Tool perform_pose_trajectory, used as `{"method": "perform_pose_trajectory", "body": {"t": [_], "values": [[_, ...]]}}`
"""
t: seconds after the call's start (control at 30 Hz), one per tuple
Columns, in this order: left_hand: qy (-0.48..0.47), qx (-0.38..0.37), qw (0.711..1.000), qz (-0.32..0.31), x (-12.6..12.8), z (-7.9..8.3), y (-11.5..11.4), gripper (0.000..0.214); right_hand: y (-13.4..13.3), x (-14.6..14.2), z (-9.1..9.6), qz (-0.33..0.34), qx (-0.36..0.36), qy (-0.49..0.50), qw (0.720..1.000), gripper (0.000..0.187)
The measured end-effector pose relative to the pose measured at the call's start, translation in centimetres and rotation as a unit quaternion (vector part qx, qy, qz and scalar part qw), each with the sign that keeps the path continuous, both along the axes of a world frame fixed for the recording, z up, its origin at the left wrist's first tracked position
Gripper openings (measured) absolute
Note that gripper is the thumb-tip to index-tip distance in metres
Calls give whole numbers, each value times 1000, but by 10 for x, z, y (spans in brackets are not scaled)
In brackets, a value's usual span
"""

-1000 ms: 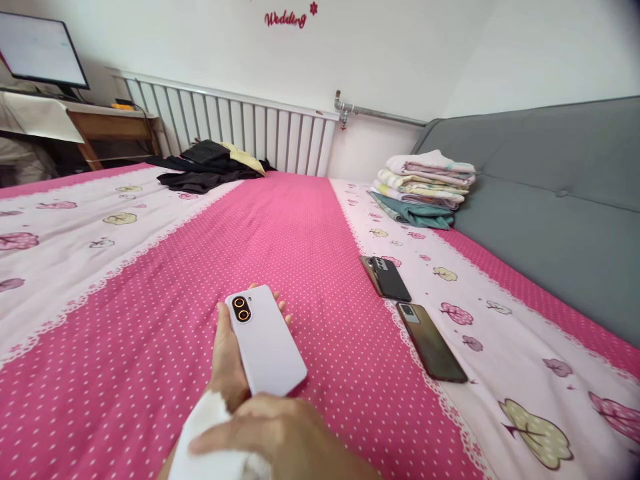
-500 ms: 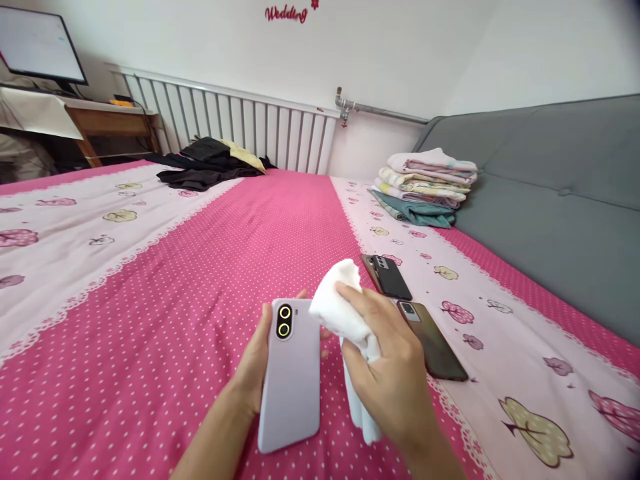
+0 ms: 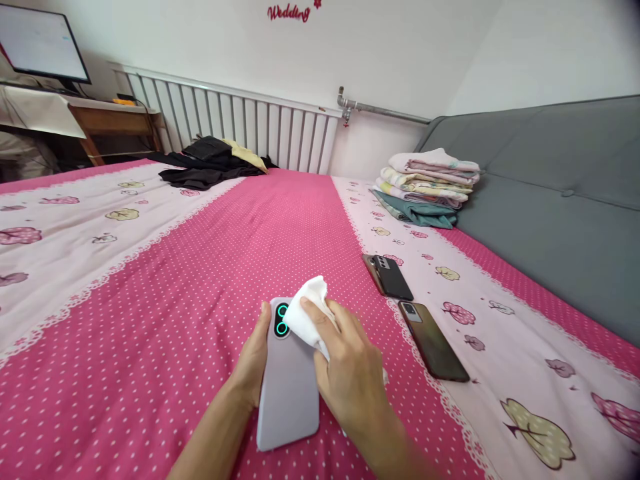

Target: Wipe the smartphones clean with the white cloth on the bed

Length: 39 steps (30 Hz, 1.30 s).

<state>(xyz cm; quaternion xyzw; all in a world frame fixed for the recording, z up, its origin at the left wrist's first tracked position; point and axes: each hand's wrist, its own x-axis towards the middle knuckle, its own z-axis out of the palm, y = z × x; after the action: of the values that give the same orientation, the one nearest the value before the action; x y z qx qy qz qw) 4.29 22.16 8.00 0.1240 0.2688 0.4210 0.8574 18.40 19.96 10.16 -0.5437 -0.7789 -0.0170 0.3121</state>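
Observation:
A pale lilac phone [image 3: 287,400] is held back side up, tilted toward me, just above the pink bedspread. My left hand [image 3: 253,360] grips it along its left edge, thumb beside the camera; its other fingers are hidden behind. Two lens rings glow green in the black camera patch [image 3: 281,321]. In my right hand [image 3: 353,367] a folded white cloth [image 3: 307,313] is pinched, lying over the phone's upper right back and reaching the camera's edge. Most of the cloth's lower part is hidden by that hand.
To the right lie a brownish phone [image 3: 435,343] and a black phone [image 3: 394,277] overlapping another brown one. Folded fabrics [image 3: 425,177] are stacked by the grey headboard [image 3: 555,173]. Dark clothes [image 3: 207,163] lie near the radiator [image 3: 240,120]; a monitor [image 3: 43,43] stands at the far left.
My right hand has moved left with the white cloth, from beside the phone onto its back near the camera. The lens rings have turned from yellow to green.

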Motion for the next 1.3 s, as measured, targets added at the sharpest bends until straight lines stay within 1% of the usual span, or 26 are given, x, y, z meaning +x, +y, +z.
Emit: {"method": "perform_pose_trajectory", "body": {"t": [0.17,0.33,0.47,0.57,0.7,0.8,0.83,0.87,0.9,0.97,1.03,1.1,1.17,1.23,1.3], "values": [[-24,66,990,123,-1,5,5,56,-7,-4,-1,38,-60,-11,997,75],[5,83,984,157,-11,3,7,59,-14,-6,5,73,-103,-23,992,75],[37,82,982,169,-21,4,8,72,-22,-5,10,112,-141,-26,983,74],[57,69,973,211,-27,9,10,77,-30,-2,13,154,-174,-22,972,73],[94,67,951,289,-34,14,14,75,-36,4,19,217,-231,-2,948,66],[116,51,945,300,-39,14,15,80,-37,9,28,291,-303,16,907,58],[116,48,946,297,-39,13,15,80,-36,11,31,313,-319,28,894,57],[113,49,948,293,-39,13,14,78,-36,12,33,327,-324,43,887,57],[106,51,951,287,-37,13,13,76,-36,13,36,330,-318,64,887,59],[82,55,960,262,-31,15,11,69,-37,14,40,305,-272,124,904,65],[45,45,973,221,-19,18,7,62,-37,15,41,264,-198,192,924,71],[7,23,987,157,-4,21,0,61,-35,18,42,209,-104,230,945,71],[2,5,997,77,12,22,-8,64,-31,21,40,136,-4,222,965,66],[23,-17,1000,-7,27,20,-16,67,-26,24,38,63,75,187,978,61],[64,-28,997,-37,38,18,-23,63,-20,24,34,13,110,145,983,58]]}}
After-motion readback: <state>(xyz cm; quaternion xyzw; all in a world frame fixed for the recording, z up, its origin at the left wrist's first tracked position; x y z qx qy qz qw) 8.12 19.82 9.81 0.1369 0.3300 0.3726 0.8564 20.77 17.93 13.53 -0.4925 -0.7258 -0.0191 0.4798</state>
